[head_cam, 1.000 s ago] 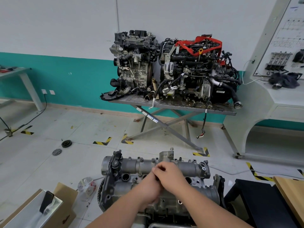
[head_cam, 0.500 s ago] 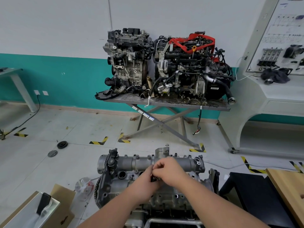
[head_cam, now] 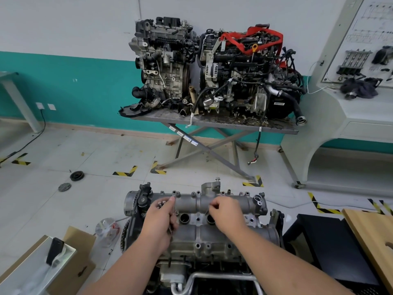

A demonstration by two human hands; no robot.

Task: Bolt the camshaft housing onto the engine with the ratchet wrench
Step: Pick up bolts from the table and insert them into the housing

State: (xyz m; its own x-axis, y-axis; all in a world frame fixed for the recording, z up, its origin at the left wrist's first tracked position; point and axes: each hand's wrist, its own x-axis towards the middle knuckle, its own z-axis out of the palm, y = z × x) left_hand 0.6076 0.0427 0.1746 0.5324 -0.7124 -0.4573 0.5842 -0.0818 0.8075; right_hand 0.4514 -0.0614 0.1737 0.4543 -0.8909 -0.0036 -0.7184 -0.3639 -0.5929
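Left hand (head_cam: 160,220) clutching small bolts (head_cam: 161,204), right hand (head_cam: 227,211) pinching 1 bolt, both over housing (head_cam: 212,231).

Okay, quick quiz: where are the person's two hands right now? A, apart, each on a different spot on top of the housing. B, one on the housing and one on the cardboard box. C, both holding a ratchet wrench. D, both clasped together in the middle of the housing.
A: the left hand and right hand sit apart on top of the camshaft housing, with bare metal between them and no wrench in view.
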